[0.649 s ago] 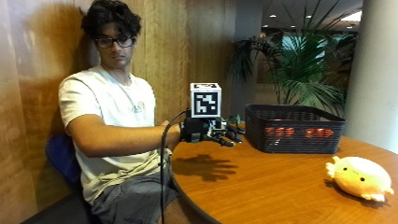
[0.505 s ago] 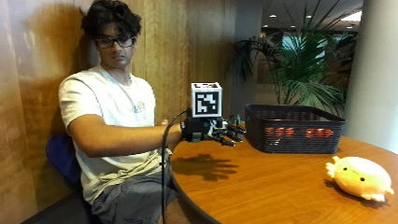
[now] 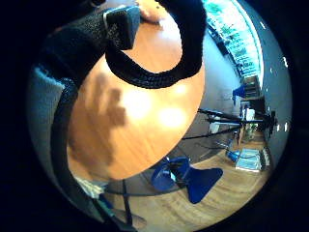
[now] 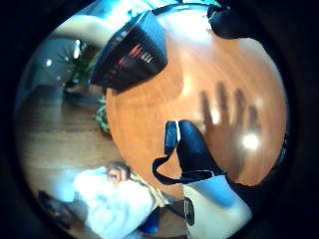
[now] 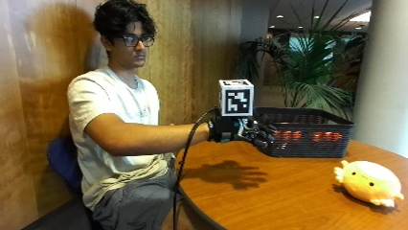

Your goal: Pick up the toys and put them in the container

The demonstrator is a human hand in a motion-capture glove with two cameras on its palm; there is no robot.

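A yellow plush toy [image 5: 369, 182] lies on the round wooden table [image 5: 267, 196] near its right edge. The black mesh basket [image 5: 300, 115] stands at the back of the table, and something red shows through its wall. My gloved right hand [image 5: 245, 130] hovers palm down above the table, just left of the basket. Its fingers are spread and hold nothing. The thumb side palm view shows the basket [image 4: 132, 52] and the hand's spread shadow [image 4: 229, 114] on the table. The toy is well to the right of the hand.
The person sits at the table's left edge, against a wooden wall. A potted plant [image 5: 306, 72] stands behind the basket. A blue chair [image 3: 186, 176] stands on the floor beyond the table's rim. Bare tabletop [image 3: 140, 111] lies under the hand.
The gloved hand has moved a little to the right, toward the basket, staying above the table. The toy and basket have not moved.
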